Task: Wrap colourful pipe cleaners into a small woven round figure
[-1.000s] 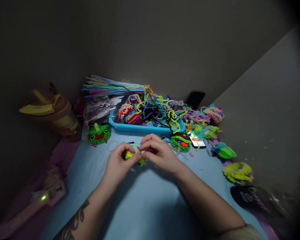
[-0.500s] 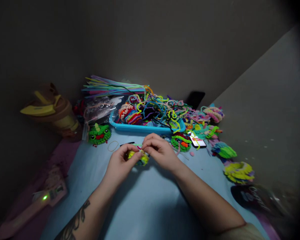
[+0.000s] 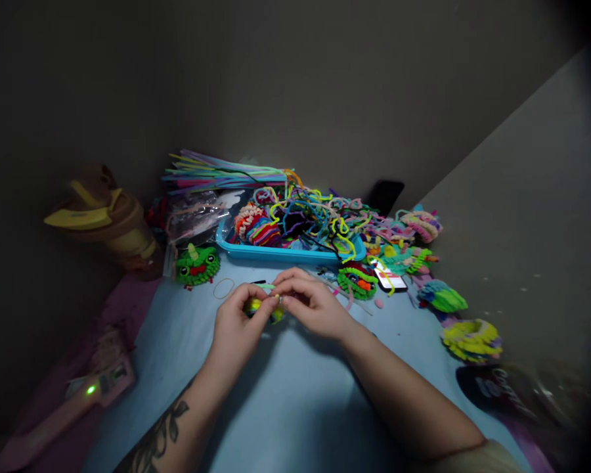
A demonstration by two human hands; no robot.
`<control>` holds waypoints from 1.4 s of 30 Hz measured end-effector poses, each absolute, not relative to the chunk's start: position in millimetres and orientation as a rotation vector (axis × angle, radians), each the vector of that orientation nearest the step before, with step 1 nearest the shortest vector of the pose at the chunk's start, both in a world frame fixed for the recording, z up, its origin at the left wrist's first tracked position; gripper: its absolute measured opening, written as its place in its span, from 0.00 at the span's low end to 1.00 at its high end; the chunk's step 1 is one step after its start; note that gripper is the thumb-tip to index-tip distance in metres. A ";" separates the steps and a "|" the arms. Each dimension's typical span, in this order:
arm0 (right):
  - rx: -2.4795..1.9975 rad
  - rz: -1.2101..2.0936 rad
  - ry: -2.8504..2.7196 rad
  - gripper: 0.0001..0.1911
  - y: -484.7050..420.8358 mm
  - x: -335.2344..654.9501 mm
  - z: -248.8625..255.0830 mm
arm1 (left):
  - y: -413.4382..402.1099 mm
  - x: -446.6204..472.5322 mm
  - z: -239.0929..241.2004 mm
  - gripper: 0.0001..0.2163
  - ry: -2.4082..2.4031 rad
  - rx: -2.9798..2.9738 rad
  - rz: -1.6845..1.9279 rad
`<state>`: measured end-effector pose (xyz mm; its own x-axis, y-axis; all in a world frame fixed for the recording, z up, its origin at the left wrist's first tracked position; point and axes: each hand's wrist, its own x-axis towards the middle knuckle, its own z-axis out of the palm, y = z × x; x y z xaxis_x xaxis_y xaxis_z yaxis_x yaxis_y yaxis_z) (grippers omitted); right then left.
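Note:
My left hand (image 3: 240, 323) is closed around a small fuzzy yellow-and-green pipe cleaner piece (image 3: 276, 316), mostly hidden behind its thumb and fingers. Close against it, my right hand (image 3: 318, 307) pinches with thumb and forefinger at the piece's near edge. What lies between the right fingertips is too small to make out. Both hands are held over the blue table cover (image 3: 295, 387). Just beyond them lie thin pipe cleaner strands and a green fuzzy figure (image 3: 357, 281) with an orange part.
A blue tray (image 3: 280, 254) heaped with tangled pipe cleaners stands behind my hands. Left of it are a green frog-like figure (image 3: 197, 265), a rubber band (image 3: 223, 288) and a brown tumbler (image 3: 123, 223). A lit phone (image 3: 390, 276) and more fuzzy pieces (image 3: 471, 340) lie on the right.
My right hand has shifted slightly left and its fingers have dropped closer to the left fingertips. Less of the yellow-green piece shows now, as it has turned in my left hand.

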<state>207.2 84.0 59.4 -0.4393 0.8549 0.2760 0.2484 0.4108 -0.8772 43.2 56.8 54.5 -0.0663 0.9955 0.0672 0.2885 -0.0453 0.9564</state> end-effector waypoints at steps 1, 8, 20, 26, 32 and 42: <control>-0.937 1.039 -1.916 0.06 83.8 206.9 58.8 | 56.8 42.8 54.9 0.08 1.457 1.423 1.162; -0.936 0.925 -1.931 0.06 82.4 202.7 54.1 | 57.1 41.5 56.3 0.08 1.456 1.412 1.163; -0.977 0.679 -1.880 0.04 81.9 203.8 51.8 | 57.4 41.1 53.7 0.08 1.432 1.358 1.204; -0.936 0.541 -1.871 0.05 80.8 204.2 49.3 | 57.4 40.3 53.8 0.08 1.442 1.343 1.200; -0.892 0.459 -1.907 0.06 79.0 204.8 50.8 | 57.8 41.1 52.2 0.09 1.417 1.366 1.194; -0.842 0.406 -2.066 0.09 74.6 204.3 51.6 | 59.1 42.5 55.0 0.10 1.427 1.404 1.140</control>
